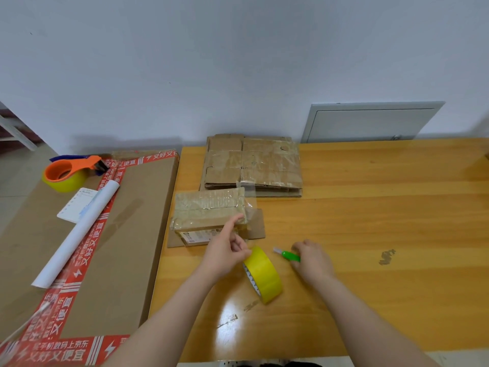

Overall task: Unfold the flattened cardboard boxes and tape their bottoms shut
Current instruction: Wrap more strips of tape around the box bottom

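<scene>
As a person tapes up a small brown cardboard box (pixel 209 215) on a yellow wooden table (pixel 383 207), the cut to come turns on one short gap; the green-handled utility knife (pixel 288 255) lies just right of the roll of yellow packing tape (pixel 264 276), its long axis running left to right and its pale blade end aimed left at the roll and at the clear strip of tape (pixel 250 207) that rises from the roll to the box's near right corner; the strip thus lies left of the knife and slightly beyond it. The right hand (pixel 313 262) is the nearer one, its fingers curled round the knife's handle; the left hand (pixel 227 251) is occupied, its forefinger straight and pressing at the box's corner while its other fingers curl at the roll's upper rim and appear to pinch it, the roll standing on edge. The box sits near the table's left edge, just ahead of the left hand, with flat cardboard flaps showing at its left and right. By count: one assembled box; one stack of flattened brown cardboard boxes (pixel 251 165) behind it by the wall, their number impossible to tell; two tape rolls, the second in an orange plastic tape dispenser (pixel 74 169) on a large flat cardboard carton edged in red printed tape (pixel 127 234) at left; one knife; one white paper tube (pixel 79 234).
</scene>
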